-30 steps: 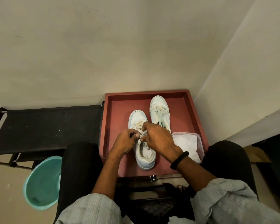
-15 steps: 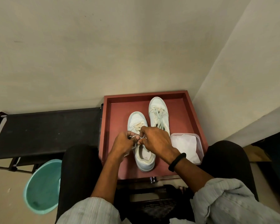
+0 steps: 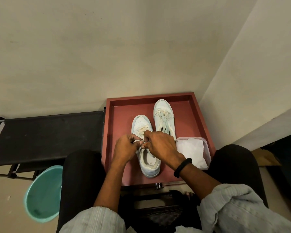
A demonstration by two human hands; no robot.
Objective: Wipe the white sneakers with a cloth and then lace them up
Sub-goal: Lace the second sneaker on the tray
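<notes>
Over the nearer sneaker (image 3: 148, 163) in the red tray (image 3: 107, 132), the left hand (image 3: 127, 147) and right hand (image 3: 160, 145) each pinch its lace (image 3: 142, 129), fingers curled; the second sneaker (image 3: 163, 111) sits just beside.

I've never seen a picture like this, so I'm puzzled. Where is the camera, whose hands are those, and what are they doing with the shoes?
There is no machine here. A person wears a camera on their head, so you look down just as they do. The left hand and the right hand both pinch the lace of the nearer white sneaker. The other sneaker beside it already has laces in. Both stand in a red tray. At the right of the tray, a clear box holds a white cloth. On the floor at the left is a green tub.
</notes>
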